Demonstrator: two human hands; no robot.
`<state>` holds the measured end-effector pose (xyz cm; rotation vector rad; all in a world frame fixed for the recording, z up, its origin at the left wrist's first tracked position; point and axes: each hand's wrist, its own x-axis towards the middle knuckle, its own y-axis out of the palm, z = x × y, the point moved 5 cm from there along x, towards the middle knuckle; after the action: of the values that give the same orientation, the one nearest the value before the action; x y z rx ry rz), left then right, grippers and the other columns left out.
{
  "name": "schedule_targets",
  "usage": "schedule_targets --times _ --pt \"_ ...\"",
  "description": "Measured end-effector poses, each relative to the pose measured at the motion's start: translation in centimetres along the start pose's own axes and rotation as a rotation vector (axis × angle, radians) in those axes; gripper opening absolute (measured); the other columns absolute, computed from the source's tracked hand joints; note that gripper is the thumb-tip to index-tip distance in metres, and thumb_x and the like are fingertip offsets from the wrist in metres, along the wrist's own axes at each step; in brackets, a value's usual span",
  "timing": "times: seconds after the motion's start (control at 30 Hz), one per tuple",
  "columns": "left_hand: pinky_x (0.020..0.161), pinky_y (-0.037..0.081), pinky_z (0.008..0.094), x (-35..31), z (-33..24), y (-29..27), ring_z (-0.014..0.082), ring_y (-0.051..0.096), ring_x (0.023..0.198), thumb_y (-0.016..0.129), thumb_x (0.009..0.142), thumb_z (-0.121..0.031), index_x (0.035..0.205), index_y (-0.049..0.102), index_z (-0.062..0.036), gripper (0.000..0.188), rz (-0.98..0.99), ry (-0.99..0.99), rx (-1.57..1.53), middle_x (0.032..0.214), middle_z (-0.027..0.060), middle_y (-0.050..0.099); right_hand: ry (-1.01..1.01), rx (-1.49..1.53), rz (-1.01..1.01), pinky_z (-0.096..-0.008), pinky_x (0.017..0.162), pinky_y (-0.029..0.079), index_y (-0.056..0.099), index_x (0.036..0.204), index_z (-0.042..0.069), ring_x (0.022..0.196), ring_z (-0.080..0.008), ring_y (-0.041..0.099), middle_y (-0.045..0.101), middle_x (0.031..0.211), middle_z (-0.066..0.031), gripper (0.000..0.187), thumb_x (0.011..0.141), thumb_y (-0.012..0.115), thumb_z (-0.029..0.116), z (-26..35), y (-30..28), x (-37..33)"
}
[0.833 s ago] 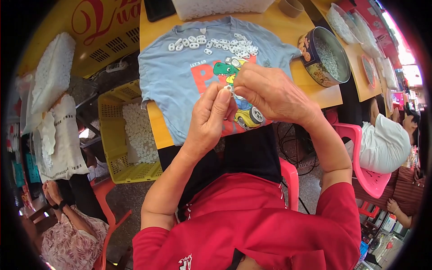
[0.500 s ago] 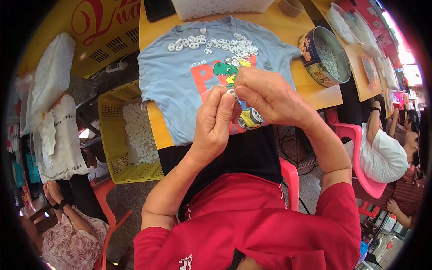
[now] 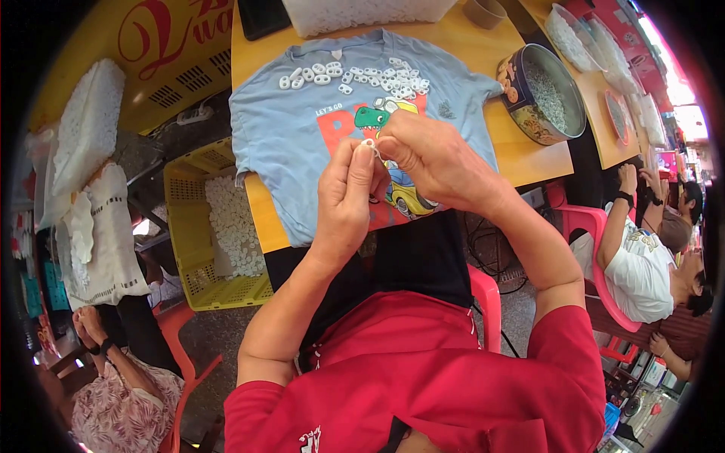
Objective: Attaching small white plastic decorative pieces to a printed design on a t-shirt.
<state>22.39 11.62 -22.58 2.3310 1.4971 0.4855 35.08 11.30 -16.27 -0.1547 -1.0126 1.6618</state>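
Note:
My left hand pinches a small white plastic piece upright between thumb and fingers. Close against it, the fingers of my right hand are curled shut, and what they hold is hidden. Both hands are over a grey-blue T-shirt with a printed dinosaur, spread on the table. Beyond them lie larger white two-holed pieces in a loose group. Smaller white two-holed pieces lie to their right. A small heap of tiny metal bits rests on the shirt at the right.
A round tin of small metal parts stands on the wooden table at right. A translucent tub is at the back, near a small brown bowl. A yellow crate of white pieces sits left. Other people sit at both sides.
Both hands have moved slightly left and toward the far side, and the white piece shows more above my left fingertips. The person at the right has leaned and raised their hands.

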Motion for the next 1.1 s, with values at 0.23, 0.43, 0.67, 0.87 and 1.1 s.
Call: schedule_targets --times 0.23,0.43,0.67,0.87,1.1 --pt "0.058 0.036 0.0251 0.0 -0.5 -0.1 0.0097 0.039 0.063 0.04 0.106 -0.021 0.089 0.047 -0.0051 0.024 0.066 -0.023 -0.072 0.071 -0.0003 0.041 -0.036 -0.075 0.043 -0.0393 0.062 0.046 0.056 0.094 0.001 0.072 -0.0343 0.057 0.056 0.083 -0.0137 0.016 0.096 0.058 0.017 0.6 -2.0 0.7" --pt "0.058 0.036 0.0252 -0.3 -0.7 0.5 0.0096 0.04 0.063 0.04 0.106 -0.021 0.09 0.048 -0.0037 0.025 0.121 0.0 0.015 0.07 0.0002 0.042 -0.119 -0.128 0.196 -0.0414 0.064 0.046 0.054 0.091 0.002 0.073 -0.0344 0.056 0.054 0.081 -0.0132 0.012 0.093 0.06 0.012 1.1 -1.7 0.5" --pt "0.055 0.036 0.0255 -0.7 -1.0 0.8 0.0087 0.042 0.059 0.041 0.105 -0.018 0.092 0.051 -0.0022 0.022 0.073 0.105 0.129 0.066 0.0005 0.045 -0.085 0.084 0.138 -0.0403 0.062 0.044 0.052 0.088 -0.001 0.069 -0.0343 0.055 0.052 0.078 -0.0129 0.015 0.095 0.056 0.011 1.2 -1.1 0.3" --pt "0.058 0.037 0.0245 -0.6 -1.4 0.6 0.0068 0.039 0.064 0.039 0.106 -0.019 0.092 0.049 -0.0035 0.023 0.069 0.141 0.36 0.072 -0.0015 0.044 0.061 0.249 0.186 -0.0356 0.056 0.045 0.052 0.085 -0.003 0.061 -0.026 0.056 0.054 0.072 -0.0134 0.023 0.1 0.05 0.014 0.7 -0.8 0.7" --pt "0.052 0.034 0.0249 0.3 -0.3 0.2 0.0074 0.039 0.058 0.043 0.105 -0.02 0.089 0.049 -0.0037 0.024 0.058 -0.004 0.048 0.067 -0.0017 0.042 0.258 0.297 0.205 -0.0291 0.059 0.048 0.054 0.085 -0.002 0.063 -0.0149 0.057 0.055 0.071 -0.0064 0.029 0.103 0.048 0.02 -1.0 -0.5 0.5"
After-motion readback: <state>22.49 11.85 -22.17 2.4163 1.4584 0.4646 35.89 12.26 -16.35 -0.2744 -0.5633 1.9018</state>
